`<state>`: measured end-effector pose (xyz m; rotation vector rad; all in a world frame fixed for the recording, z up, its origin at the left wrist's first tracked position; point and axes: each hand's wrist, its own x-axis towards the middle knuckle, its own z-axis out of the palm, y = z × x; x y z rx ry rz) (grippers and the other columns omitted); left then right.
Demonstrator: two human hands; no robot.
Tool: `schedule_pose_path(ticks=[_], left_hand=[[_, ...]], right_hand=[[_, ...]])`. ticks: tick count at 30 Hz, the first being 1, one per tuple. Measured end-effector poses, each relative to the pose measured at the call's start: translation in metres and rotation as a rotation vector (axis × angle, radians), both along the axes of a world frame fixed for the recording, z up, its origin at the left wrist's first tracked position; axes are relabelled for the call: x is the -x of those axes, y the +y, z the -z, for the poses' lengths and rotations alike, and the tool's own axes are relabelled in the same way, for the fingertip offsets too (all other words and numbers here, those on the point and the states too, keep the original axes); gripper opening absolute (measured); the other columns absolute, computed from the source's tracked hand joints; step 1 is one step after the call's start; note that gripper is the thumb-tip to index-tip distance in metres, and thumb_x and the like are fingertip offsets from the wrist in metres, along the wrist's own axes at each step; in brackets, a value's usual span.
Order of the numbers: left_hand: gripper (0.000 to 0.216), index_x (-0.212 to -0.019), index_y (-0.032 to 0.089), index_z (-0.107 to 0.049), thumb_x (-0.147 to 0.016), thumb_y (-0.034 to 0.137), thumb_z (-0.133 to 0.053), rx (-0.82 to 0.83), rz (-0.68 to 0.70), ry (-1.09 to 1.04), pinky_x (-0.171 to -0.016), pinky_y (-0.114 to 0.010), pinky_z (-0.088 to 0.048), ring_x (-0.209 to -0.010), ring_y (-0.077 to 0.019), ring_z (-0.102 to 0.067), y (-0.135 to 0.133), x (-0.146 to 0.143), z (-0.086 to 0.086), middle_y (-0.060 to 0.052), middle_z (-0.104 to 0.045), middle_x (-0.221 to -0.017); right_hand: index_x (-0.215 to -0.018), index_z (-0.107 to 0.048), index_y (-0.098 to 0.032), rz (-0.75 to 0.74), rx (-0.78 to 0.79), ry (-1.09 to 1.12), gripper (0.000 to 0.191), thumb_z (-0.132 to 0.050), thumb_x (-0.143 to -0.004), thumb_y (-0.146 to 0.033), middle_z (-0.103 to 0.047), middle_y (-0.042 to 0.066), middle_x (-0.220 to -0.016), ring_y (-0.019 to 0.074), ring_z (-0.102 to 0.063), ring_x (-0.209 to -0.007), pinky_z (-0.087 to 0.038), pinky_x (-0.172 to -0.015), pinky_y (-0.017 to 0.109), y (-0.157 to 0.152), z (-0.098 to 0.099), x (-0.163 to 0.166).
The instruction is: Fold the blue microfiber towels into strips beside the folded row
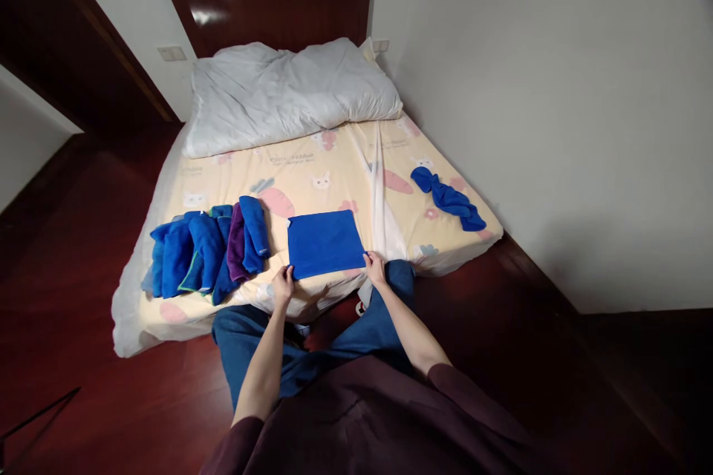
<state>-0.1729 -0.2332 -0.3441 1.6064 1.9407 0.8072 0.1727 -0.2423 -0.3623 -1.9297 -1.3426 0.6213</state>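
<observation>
I have one blue towel spread flat near the bed's front edge, midway between my two hands; my left hand pinches its near left corner, thumb and fingers drawn narrow on the fabric, and my right hand pinches the near right corner the same way; one small white label shows at the far left corner. Left of it lies one row of folded towels, mostly blue, with one purple towel among them; they overlap too much for me to count the blue ones; one twisted blue towel lies well apart on the right; behind are one bunched white quilt and one wooden headboard, flanked by two wall plates.
</observation>
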Motion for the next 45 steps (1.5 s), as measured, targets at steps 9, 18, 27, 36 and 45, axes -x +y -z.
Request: schedule_pose_path(ticks=[9,18,27,36,45], left_hand=[[0.03,-0.092,0.019,-0.066,-0.105,0.04,-0.05,0.083,0.001,0.096,-0.079,-0.029,-0.046,-0.09,-0.0241,-0.071,0.004,-0.006,-0.005,-0.012,-0.076,-0.097],[0.024,-0.095,0.018,-0.069,-0.103,0.035,-0.054,0.21,0.021,0.214,-0.086,-0.031,-0.048,-0.104,-0.027,-0.072,0.019,0.0,-0.013,-0.016,-0.076,-0.105],[0.027,-0.124,0.015,-0.061,-0.101,0.025,-0.051,0.151,0.094,0.34,-0.095,-0.042,-0.052,-0.12,-0.0338,-0.065,0.019,-0.004,-0.024,-0.023,-0.066,-0.127],[0.042,-0.138,0.02,-0.063,-0.102,0.022,-0.043,-0.219,0.739,0.352,-0.125,-0.045,-0.037,-0.149,-0.024,-0.046,0.011,0.022,-0.024,-0.011,-0.056,-0.155],[0.06,-0.159,0.017,-0.046,-0.098,0.021,-0.044,-0.041,0.612,0.505,-0.128,-0.049,-0.032,-0.156,-0.0271,-0.036,-0.008,0.02,0.009,-0.013,-0.04,-0.166]], right_hand=[[-0.123,-0.072,-0.011,0.057,0.183,-0.12,0.036,-0.05,-0.102,-0.032,-0.076,0.018,-0.112,0.0282,-0.071,-0.103,-0.053,-0.096,0.037,0.006,-0.013,0.017],[-0.122,-0.073,-0.014,0.095,0.372,-0.224,0.031,-0.055,-0.104,-0.031,-0.076,0.017,-0.111,0.0247,-0.073,-0.103,-0.053,-0.088,0.029,0.013,-0.034,0.022],[-0.135,-0.062,-0.014,-0.017,0.365,-0.354,0.04,-0.064,-0.096,-0.018,-0.067,0.021,-0.13,0.0299,-0.068,-0.119,-0.053,-0.1,0.038,0.024,-0.069,0.018],[-0.151,-0.058,-0.021,-0.751,-0.237,-0.417,0.05,-0.039,-0.105,-0.024,-0.052,0.01,-0.16,0.0258,-0.046,-0.151,-0.036,-0.127,0.049,-0.016,-0.061,-0.006],[-0.161,-0.044,-0.019,-0.68,-0.004,-0.509,0.06,-0.042,-0.102,-0.02,-0.038,0.01,-0.167,0.0245,-0.037,-0.157,-0.031,-0.129,0.049,-0.02,-0.021,-0.011]])
